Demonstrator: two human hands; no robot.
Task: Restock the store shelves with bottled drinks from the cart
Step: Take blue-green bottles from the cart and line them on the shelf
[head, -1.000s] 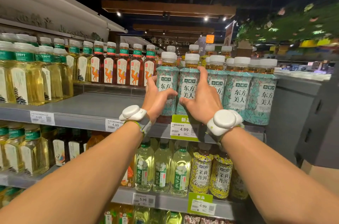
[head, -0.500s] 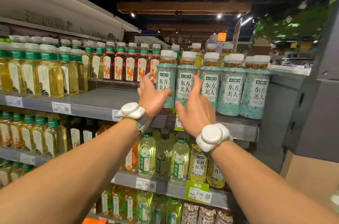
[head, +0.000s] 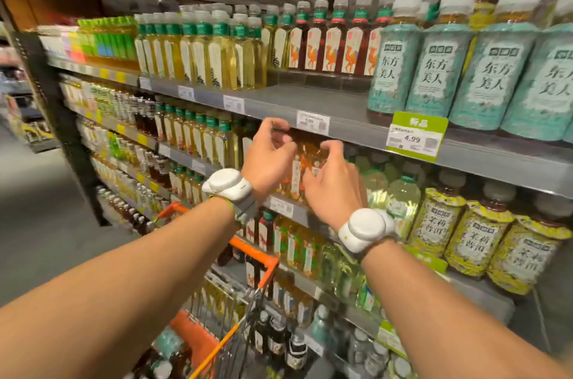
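Left hand and right hand hover empty, fingers loosely curled, before the shelf of teal-labelled bottles, seemingly free to reach the cart below.

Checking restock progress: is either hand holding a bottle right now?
No, the left hand and the right hand both hover empty, loosely curled.

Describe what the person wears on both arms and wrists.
The left forearm and right forearm are bare, without sleeves. Each wrist carries a white, rounded device: the left wrist device sits on a grey strap with a green cord, the right wrist device on a dark strap.
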